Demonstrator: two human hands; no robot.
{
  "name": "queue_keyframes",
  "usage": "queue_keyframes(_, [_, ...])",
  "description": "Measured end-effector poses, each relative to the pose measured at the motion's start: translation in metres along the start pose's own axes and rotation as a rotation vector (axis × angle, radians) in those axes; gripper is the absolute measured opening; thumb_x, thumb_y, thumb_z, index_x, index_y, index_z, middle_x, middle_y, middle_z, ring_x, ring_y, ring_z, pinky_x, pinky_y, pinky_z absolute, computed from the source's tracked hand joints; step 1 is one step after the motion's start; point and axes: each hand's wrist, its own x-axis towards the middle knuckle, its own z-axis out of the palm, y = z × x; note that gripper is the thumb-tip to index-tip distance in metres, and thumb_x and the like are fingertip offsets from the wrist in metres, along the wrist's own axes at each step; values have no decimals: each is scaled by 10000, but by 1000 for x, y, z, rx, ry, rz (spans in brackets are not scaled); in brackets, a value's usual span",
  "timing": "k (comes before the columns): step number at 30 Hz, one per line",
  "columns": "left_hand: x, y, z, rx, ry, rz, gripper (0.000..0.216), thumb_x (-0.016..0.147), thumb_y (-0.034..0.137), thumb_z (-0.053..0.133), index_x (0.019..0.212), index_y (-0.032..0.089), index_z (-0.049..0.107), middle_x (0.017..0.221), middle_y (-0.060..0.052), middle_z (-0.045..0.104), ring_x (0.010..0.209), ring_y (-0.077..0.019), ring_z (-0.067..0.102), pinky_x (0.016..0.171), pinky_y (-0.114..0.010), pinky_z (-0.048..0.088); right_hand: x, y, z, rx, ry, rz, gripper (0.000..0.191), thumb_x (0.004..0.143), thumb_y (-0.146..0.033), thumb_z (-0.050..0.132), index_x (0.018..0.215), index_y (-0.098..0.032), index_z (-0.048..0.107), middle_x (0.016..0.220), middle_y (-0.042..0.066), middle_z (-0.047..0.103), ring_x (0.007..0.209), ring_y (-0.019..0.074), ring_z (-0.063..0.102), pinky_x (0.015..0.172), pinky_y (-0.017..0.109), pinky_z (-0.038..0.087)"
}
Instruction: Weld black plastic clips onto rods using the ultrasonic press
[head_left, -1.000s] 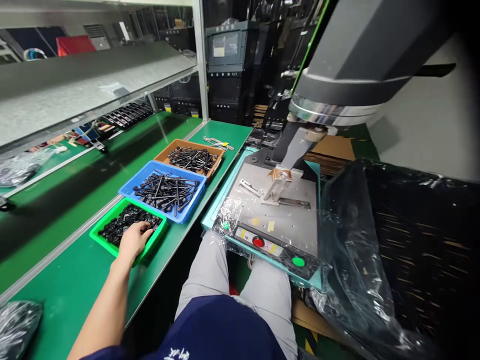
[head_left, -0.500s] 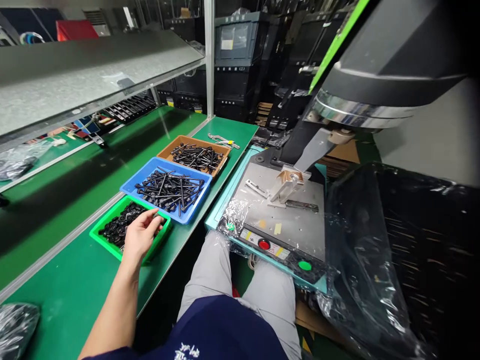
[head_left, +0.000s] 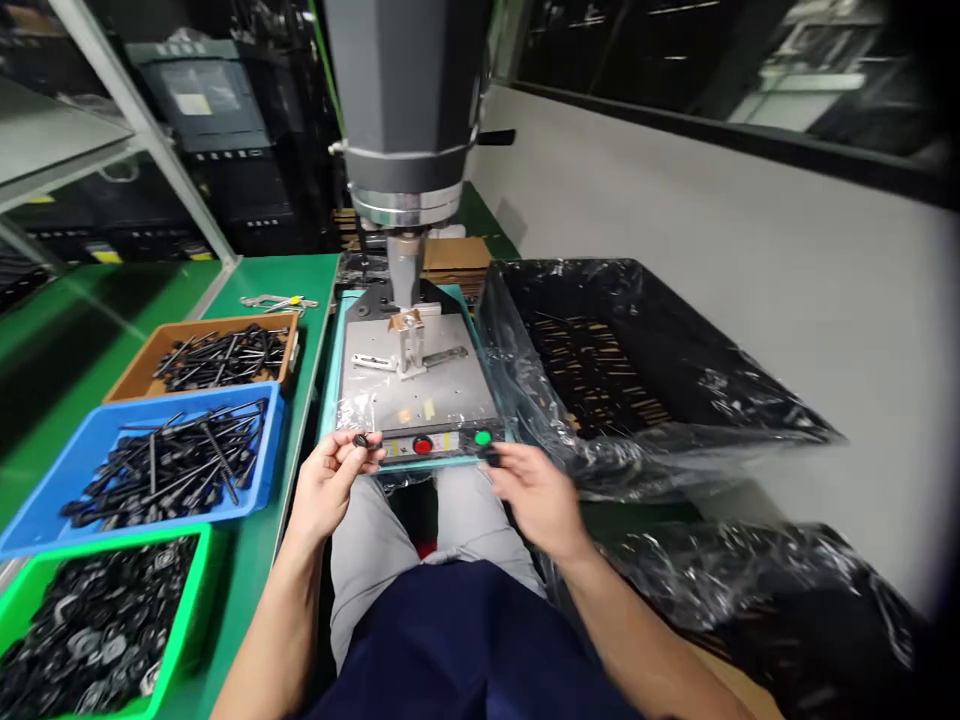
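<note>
My left hand [head_left: 326, 490] pinches a small round black cap [head_left: 361, 440] near the front left corner of the press base. My right hand [head_left: 541, 497], smeared by motion, has its fingers closed at a dark piece [head_left: 489, 456] beside the green button [head_left: 482, 438]; its exact kind is blurred. Between the hands sits a red button [head_left: 423, 445]. Beyond them, a clear fixture with a copper-coloured top [head_left: 409, 330] stands on the metal plate [head_left: 375, 395], under the pointed metal horn [head_left: 405, 270] of the press.
At left on the green bench stand a green bin [head_left: 202, 575] of round black caps, a blue bin [head_left: 274, 450] of black-headed rods and a brown bin [head_left: 124, 375] of similar rods. Pliers [head_left: 279, 302] lie behind them. A plastic-lined black crate [head_left: 652, 350] holds parts at right.
My left hand has left the green bin and moved right to the press front with a cap. My right hand has come into view. The camera has turned right.
</note>
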Motion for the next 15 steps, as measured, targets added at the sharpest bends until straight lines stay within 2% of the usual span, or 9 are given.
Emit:
queue_keyframes(3, [-1, -1, 13, 49, -89, -2, 437, 781, 486, 723, 1055, 152, 656, 990, -134, 732, 854, -250, 713, 773, -383, 576, 12, -7, 31, -16, -168, -97, 220, 861, -375, 672, 1017, -221, 693, 856, 32, 731, 737, 178, 678, 692, 304, 567])
queue_keyframes(6, [-3, -1, 17, 148, -106, 24, 432, 779, 480, 721, 1076, 166, 705, 956, -104, 730, 789, -229, 703, 801, -386, 570, 28, -17, 52, -60, -280, -227, 176, 904, -291, 613, 1041, -226, 702, 940, 24, 739, 831, 172, 681, 795, 306, 549])
queue_keyframes(9, [-3, -1, 17, 244, -146, 62, 404, 782, 443, 721, 1099, 194, 738, 1012, -92, 723, 780, -222, 692, 811, -377, 565, 35, -21, 55, -90, -306, -304, 173, 916, -255, 602, 1052, -232, 706, 995, 35, 736, 914, 184, 678, 846, 317, 531])
queue_keyframes(15, [-1, 2, 21, 341, -184, 118, 362, 791, 387, 716, 1115, 229, 749, 1068, -83, 713, 863, -224, 673, 882, -370, 535, 35, -15, 48, -114, -325, -357, 178, 928, -266, 585, 1048, -222, 709, 1005, 54, 729, 930, 197, 669, 871, 338, 521])
